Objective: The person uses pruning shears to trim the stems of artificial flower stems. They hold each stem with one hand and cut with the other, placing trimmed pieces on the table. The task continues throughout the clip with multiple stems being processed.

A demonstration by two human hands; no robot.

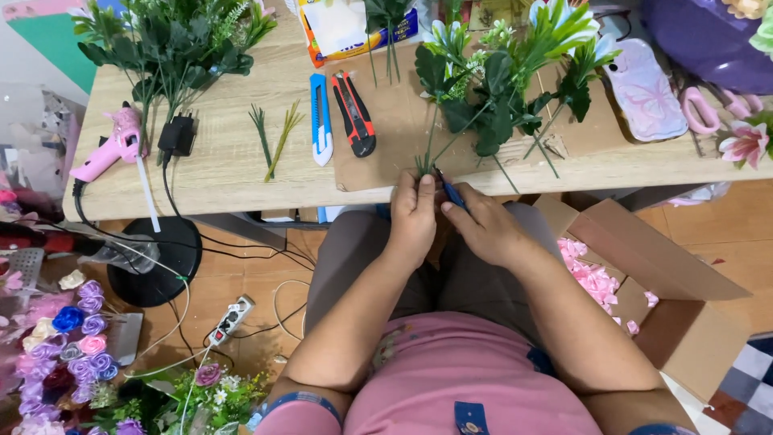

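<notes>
Stems (463, 129) of green artificial foliage lie fanned across a brown board (386, 137) on the desk (217, 173), their cut ends gathered at the near edge. Left hand (412, 216) is closed around those ends, thumb up, bunching them together just over the desk edge. Right hand (483, 225) sits touching it from the right, fingers pinched on a thin dark blue tool (451, 192) whose tip points at the gathered ends; what kind of tool it is cannot be told.

On the board just left of the stems lie a red-and-black cutter (354, 113) and, beside it, a blue-and-white cutter (320, 119), both pointing away from the person. Further left, two short green sprigs (272, 141) rest on the bare wood. A black plug adapter (177, 135) and a pink glue gun (109, 149) stand near the left end, under a second bunch of leaves (173, 44).

To the right of the stems is a pale phone case (644, 89), then pink scissors (708, 109) and a pink lily (745, 143).

Below the desk, an open cardboard box (668, 274) with pink petals stands at the person's right; a white power strip (232, 320) and a heap of purple and pink fabric roses (68, 346) lie on the floor at the left.
</notes>
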